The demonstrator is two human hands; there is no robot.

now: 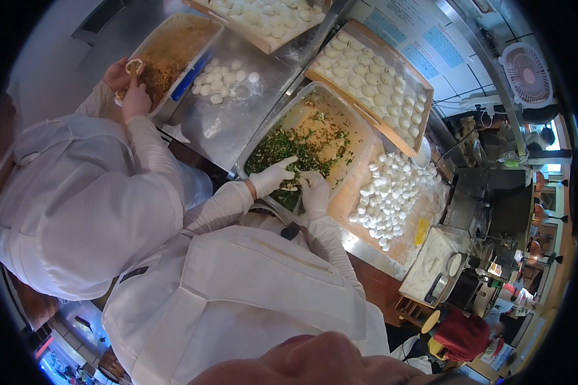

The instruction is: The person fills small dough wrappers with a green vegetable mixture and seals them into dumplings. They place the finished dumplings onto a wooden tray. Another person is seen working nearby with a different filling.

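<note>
My left hand (pixel 272 176), in a white glove, cups a small pale dough wrapper (pixel 289 186) with green filling, largely hidden by the fingers. The gloved fingertips of my right hand (pixel 315 191) are pinched together close to the wrapper; what they grip is unclear. Both hands are over the near side of a plastic tub (pixel 362 126) of chopped green and brown filling (pixel 289 149). To the tub's right, many small white dough pieces (pixel 385 197) are spread on a floured wooden board (pixel 343 208).
A co-worker's hands (pixel 136 98) hold a filled wrapper beside a tub of brown filling (pixel 176 53). White dough rounds (pixel 220 79) lie on the steel table (pixel 216 130). Wooden trays (pixel 339 94) of formed dumplings stand behind. A yellow scraper (pixel 421 231) and floured tray (pixel 424 264) are right.
</note>
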